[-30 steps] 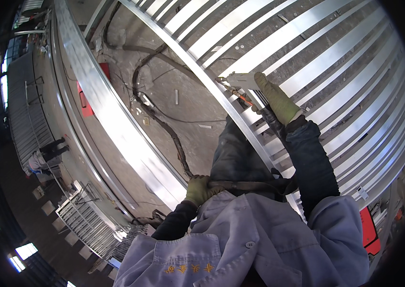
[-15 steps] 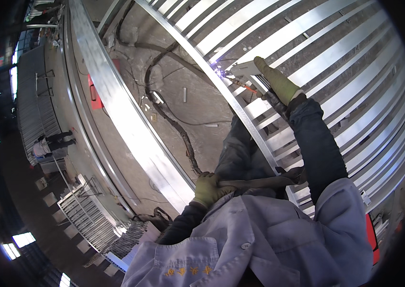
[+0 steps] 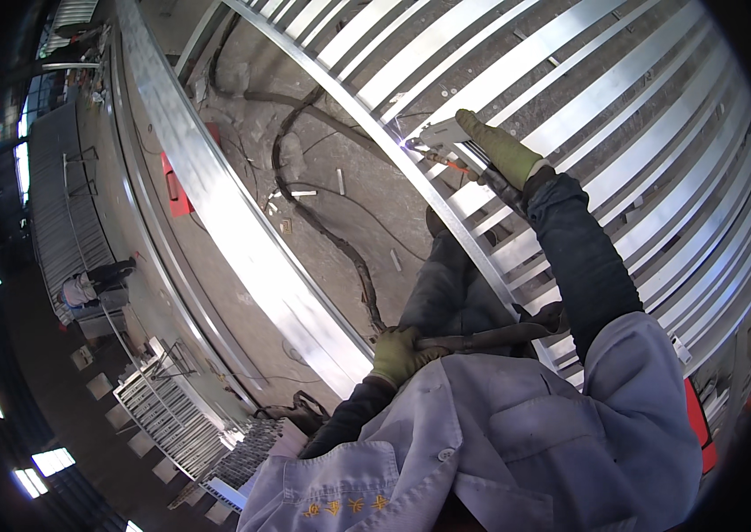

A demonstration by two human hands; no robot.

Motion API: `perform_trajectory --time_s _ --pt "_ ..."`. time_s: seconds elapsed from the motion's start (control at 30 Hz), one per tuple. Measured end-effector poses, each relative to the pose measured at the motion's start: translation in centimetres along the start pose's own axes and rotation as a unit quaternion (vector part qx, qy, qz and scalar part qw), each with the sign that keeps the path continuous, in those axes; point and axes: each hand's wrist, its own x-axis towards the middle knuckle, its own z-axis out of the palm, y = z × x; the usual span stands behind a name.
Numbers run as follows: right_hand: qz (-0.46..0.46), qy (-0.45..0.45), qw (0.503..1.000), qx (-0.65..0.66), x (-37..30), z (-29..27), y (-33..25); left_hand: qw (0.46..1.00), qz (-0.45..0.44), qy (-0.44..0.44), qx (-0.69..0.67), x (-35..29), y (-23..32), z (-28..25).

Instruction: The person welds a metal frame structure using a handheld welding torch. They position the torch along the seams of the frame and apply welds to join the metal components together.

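Note:
My right hand (image 3: 506, 158), in a green work glove, is closed round a welding torch (image 3: 460, 164) with an orange section and a dark rear end. A flat grey plate (image 3: 448, 134) sits over the torch, by the fingertips. A small bright arc (image 3: 407, 144) glows at the torch tip, on the side rail (image 3: 353, 102) of a slatted metal frame (image 3: 562, 124). My left hand (image 3: 396, 356), gloved too, is low in front of my body, its fingers wrapped round a dark sheathed cable (image 3: 353, 255) that comes up from the floor.
A long shiny metal beam (image 3: 224, 213) runs along my left. Offcuts (image 3: 340, 182) lie on the concrete floor. A red case (image 3: 176, 188) stands beyond the beam. Farther left are slatted panels (image 3: 167, 399) and another person (image 3: 96, 284). My leg (image 3: 446, 275) is beside the frame.
The arc looks smaller and dimmer. The torch and my right hand appear slightly farther left in view, as the whole view has shifted a little. My left hand keeps its hold.

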Motion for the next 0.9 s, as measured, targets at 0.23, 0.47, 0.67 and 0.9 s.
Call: perform_trajectory --time_s 0.23,0.47,0.67,0.9 --pt "0.044 -0.005 0.998 0.042 -1.0 0.1 -0.7 1.000 0.002 0.004 -0.002 -0.2 -0.6 1.0" --pt "0.039 -0.025 0.998 0.037 -2.3 -0.3 -0.7 1.000 -0.006 0.005 0.012 -0.6 -0.1 1.7" --pt "0.047 -0.021 0.998 0.042 -3.0 -0.7 -0.1 1.000 -0.010 0.005 0.009 -0.9 -0.1 2.1" --pt "0.047 0.005 0.997 0.064 -3.9 -0.3 0.2 1.000 -0.001 0.017 0.016 -1.2 -0.1 2.6"
